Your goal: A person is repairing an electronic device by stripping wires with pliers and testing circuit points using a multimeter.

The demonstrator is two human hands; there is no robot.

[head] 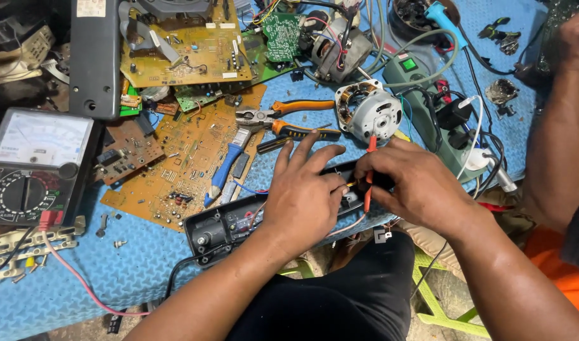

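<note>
Head view: left hand (302, 196) flat on one black casing (223, 227); right hand (415, 186) pinching one red probe (369, 183).

Black elongated casing (223, 227), opened, innards exposed, lying diagonally just below yellow circuit board (188, 158); thin red-handled tool (369, 183) upright over casing's far end.

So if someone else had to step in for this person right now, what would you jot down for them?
Left hand: lies flat on the long black plastic housing, steadying it at the blue mat's near edge.
Right hand: grip closed on a thin red-handled tool, tip down inside the housing.
Done: housing lies open, insides exposed.
Left: cannot tell from here.
Nearby: orange-handled pliers, grey analogue multimeter.
</note>
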